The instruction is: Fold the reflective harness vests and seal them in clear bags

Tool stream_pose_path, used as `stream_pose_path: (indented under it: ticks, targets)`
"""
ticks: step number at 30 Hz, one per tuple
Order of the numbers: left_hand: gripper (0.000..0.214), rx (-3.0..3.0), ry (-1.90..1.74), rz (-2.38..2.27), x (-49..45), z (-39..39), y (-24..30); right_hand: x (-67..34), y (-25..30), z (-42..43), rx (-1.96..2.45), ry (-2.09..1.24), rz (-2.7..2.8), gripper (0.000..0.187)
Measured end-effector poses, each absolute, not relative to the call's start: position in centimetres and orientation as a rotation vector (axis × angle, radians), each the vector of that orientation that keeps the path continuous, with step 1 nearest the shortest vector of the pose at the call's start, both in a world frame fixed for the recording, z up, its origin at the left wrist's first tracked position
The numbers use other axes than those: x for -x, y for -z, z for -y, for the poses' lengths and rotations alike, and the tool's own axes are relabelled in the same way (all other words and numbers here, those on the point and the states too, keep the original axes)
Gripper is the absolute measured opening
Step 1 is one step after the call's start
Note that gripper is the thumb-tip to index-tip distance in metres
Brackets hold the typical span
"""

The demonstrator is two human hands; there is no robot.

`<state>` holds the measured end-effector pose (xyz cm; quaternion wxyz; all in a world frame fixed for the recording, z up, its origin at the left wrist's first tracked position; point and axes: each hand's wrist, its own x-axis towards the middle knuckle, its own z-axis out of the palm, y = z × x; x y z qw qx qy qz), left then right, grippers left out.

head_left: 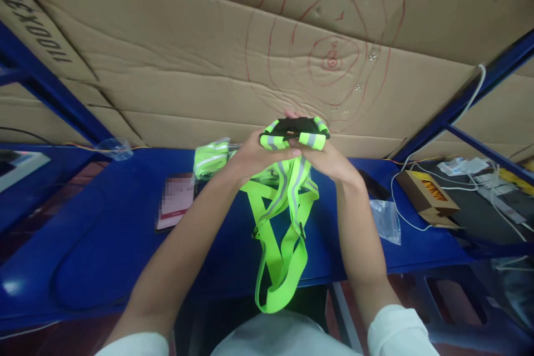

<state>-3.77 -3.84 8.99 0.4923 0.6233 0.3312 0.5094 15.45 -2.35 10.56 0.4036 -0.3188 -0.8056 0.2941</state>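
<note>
Both hands hold up a fluorescent yellow-green reflective harness (278, 289) with grey stripes, above the blue table. My left hand (261, 154) is closed around the left side of its gathered upper part, the thumb lying across the front. On the other side my right hand (321, 157) grips the same bundle, its thumb near the left one. Black parts of the harness show between the hands at the top. Loose straps hang down in loops past the table's front edge. Some fingers are hidden behind the bundle.
Behind the hands, a plastic-wrapped yellow-green bundle (211, 160) lies near a pinkish flat item (177, 200). At right are a clear plastic bag (384, 219), an open cardboard box (429, 197) and white cables. A cardboard wall (187, 67) with red circles stands behind the blue table (104, 233).
</note>
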Motion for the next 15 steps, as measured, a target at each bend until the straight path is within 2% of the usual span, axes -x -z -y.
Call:
stream_pose_path:
  ticks: [4, 7, 12, 15]
  targets:
    - [0.056, -1.439, -1.19, -0.716, 4.2, 3.9, -9.2, -15.1, -9.6, 1.9, 0.786, -0.915, 2.0, 0.092]
    - [0.054, -1.395, -1.182, -0.738, 4.2, 4.1, -9.2, -14.9, -8.8, 1.4, 0.822, -1.017, 1.999, 0.107]
    - [0.056, -1.539, -1.057, -0.83, 4.1, 4.5, -9.2, -15.3, -7.6, 0.6, 0.851, -1.056, 1.974, 0.109]
    - [0.054, -1.573, -1.124, -0.834, 3.5, 4.5, -9.1, -15.5, -7.2, 0.3, 0.871, -1.029, 1.947, 0.096]
